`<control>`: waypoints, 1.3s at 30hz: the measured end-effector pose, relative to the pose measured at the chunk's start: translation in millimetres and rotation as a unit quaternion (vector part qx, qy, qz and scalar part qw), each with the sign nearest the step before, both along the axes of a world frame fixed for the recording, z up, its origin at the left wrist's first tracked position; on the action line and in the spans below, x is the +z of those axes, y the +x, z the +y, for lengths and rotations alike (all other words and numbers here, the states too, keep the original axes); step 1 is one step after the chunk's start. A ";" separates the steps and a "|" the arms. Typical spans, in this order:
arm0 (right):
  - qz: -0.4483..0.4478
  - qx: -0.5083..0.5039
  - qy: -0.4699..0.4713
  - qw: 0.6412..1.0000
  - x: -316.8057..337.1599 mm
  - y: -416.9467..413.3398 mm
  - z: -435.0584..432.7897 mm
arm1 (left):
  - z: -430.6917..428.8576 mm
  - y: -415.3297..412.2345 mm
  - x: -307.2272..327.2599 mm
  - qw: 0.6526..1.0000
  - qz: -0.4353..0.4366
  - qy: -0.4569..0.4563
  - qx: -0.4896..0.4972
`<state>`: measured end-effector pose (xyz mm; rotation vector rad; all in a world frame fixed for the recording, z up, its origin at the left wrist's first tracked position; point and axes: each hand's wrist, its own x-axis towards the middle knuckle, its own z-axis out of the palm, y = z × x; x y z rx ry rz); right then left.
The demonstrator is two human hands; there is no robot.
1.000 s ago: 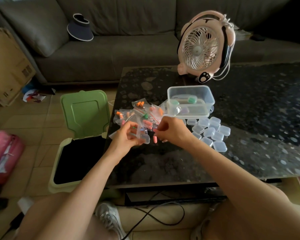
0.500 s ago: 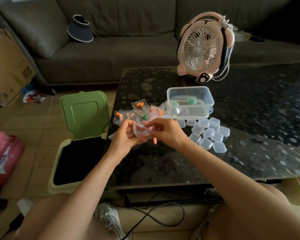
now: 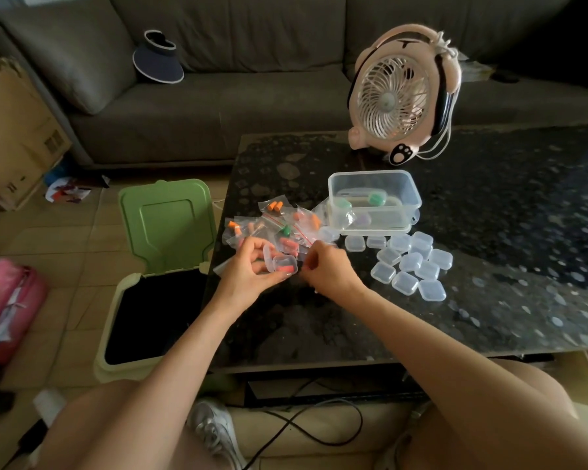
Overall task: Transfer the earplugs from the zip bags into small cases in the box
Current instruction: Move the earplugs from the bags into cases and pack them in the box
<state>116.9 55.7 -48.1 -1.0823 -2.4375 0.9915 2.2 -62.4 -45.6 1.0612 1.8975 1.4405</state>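
The left hand (image 3: 248,271) grips a small clear plastic case (image 3: 286,271), lid up, with reddish-pink foam earplugs (image 3: 283,265) inside. Just right of it, the right hand (image 3: 328,271) has its fingers curled; I cannot tell whether it pinches anything. Just beyond both hands lie filled clear zip bags (image 3: 279,225). Right of the right hand, many empty clear cases (image 3: 411,266) sit on the dark table (image 3: 506,232). The clear rectangular box (image 3: 374,174) beyond holds few cases: early days, I judge.

One wide-angle camera, worn on the person's head, looks forward and down, close above the left hand (image 3: 248,271) and right hand (image 3: 328,271) at the near edge of the table (image 3: 489,232), with the sofa (image 3: 252,106) beyond.
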 end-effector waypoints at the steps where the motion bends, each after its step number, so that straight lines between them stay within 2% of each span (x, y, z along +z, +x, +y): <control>1: 0.042 -0.010 -0.033 0.998 6.4 1.5 0.2 | 0.3 0.4 0.5 1.000 0.005 -0.003 0.000; 3: 0.136 -0.005 -0.080 0.987 20.2 6.6 -1.2 | 1.1 2.0 2.1 1.000 0.013 -0.011 0.001; 6: 0.213 0.006 -0.071 0.974 31.4 13.2 -2.2 | 4.0 4.4 3.5 0.999 0.020 -0.025 -0.004; 11: 0.206 0.039 -0.028 0.977 29.1 15.9 -4.9 | 6.8 10.7 6.4 1.000 -0.009 -0.004 -0.015; 17: 0.204 0.029 0.025 0.978 19.1 12.7 -3.4 | 8.8 14.8 8.4 0.998 -0.041 0.026 -0.031; 20: 0.213 0.039 -0.027 0.976 25.0 14.6 0.2 | 8.8 15.4 10.4 0.998 -0.047 0.037 -0.028; 24: 0.224 0.002 -0.193 0.955 36.9 20.6 2.2 | 10.5 16.1 11.5 0.997 -0.053 0.063 -0.010; 26: 0.207 -0.005 -0.281 0.937 39.0 23.0 0.1 | 12.0 13.8 6.7 0.997 -0.009 0.067 -0.020; 28: 0.196 0.006 -0.345 0.918 40.4 23.6 -2.3 | 12.9 11.6 0.1 0.993 0.100 0.057 -0.040; 31: 0.179 0.009 -0.357 0.917 40.9 22.6 -3.3 | 13.6 14.6 -6.6 0.968 0.239 0.045 -0.068; 35: 0.170 0.013 -0.336 0.926 38.9 27.1 -4.0 | 15.6 18.9 -6.9 0.964 0.246 0.035 -0.097; 39: 0.181 -0.033 -0.319 0.930 39.3 32.7 5.9 | 21.6 21.9 -3.7 0.980 0.194 0.008 -0.052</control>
